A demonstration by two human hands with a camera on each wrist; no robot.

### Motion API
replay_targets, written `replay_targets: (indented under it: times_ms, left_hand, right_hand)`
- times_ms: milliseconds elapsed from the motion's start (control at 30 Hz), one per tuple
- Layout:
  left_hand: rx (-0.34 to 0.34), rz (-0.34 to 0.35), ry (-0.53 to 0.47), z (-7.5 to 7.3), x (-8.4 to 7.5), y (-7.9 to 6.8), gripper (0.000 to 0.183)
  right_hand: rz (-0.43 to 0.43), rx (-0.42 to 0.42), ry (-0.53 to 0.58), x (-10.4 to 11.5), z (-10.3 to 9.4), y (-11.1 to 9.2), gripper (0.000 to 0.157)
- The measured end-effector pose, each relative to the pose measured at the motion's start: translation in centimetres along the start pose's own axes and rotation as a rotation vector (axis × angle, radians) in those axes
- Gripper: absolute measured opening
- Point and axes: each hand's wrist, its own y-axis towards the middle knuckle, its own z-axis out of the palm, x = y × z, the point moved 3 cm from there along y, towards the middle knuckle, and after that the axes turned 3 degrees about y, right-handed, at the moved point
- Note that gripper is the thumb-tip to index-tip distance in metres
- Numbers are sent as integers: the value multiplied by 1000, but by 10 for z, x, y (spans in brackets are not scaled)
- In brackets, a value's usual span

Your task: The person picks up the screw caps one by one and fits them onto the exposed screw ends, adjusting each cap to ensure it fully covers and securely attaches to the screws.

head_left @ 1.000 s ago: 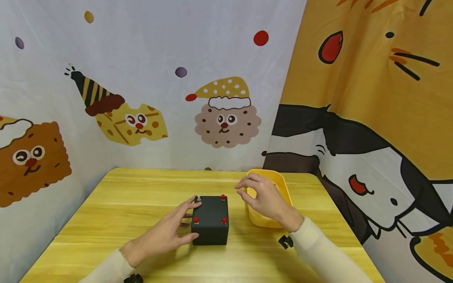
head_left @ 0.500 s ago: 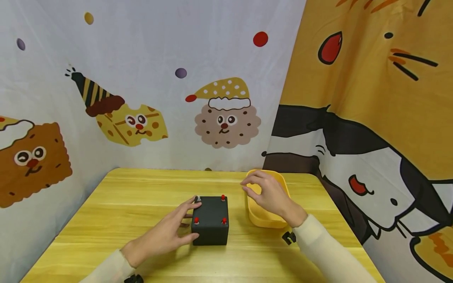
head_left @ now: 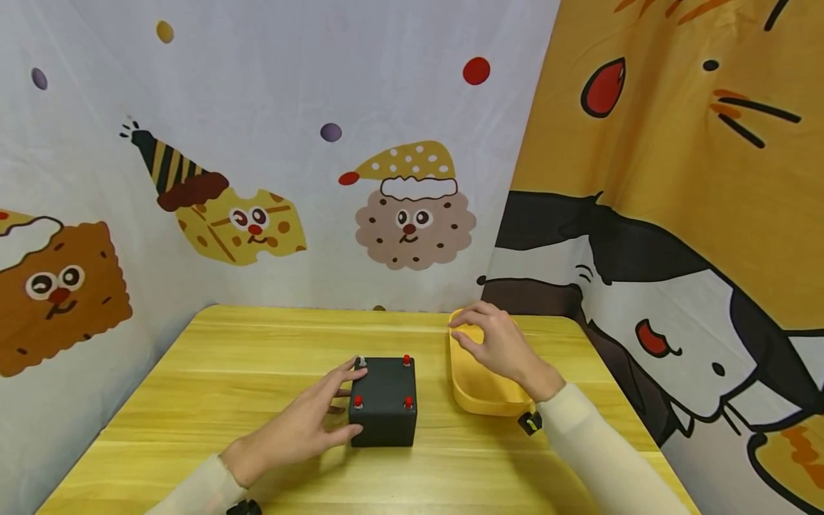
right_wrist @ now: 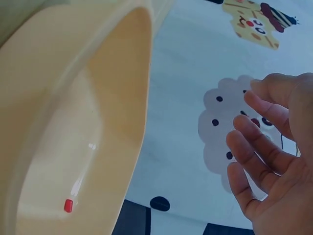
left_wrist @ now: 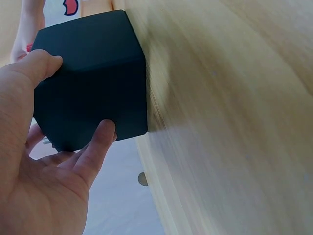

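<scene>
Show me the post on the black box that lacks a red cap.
The back-left post, beside the left hand, is bare grey; the other three wear red caps.

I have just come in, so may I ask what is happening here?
A person's left hand holds a black box on the table. Three of its corners carry red caps; the far-left metal post has none. The right hand, apparently empty, hovers over a yellow tray where one red piece lies.

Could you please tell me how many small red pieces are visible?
4 red pieces: three on the black box, at its far-right, near-left and near-right corners; one in the yellow tray. Others may be hidden.
</scene>
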Motion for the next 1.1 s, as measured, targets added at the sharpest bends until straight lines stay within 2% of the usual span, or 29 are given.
replay_targets:
  times_ms: [500,867,1100]
  left_hand:
    - [-9,22,8,1,3,1,102]
    - [-5,18,-11,0,2,1,98]
    - [-4,14,-14,0,2,0,95]
  right_hand:
    - [138,64,-44,-28,3,2,18]
    - [225,146,-63,-49,-1,4,25]
    - [287,166,-79,-60,-3,5,27]
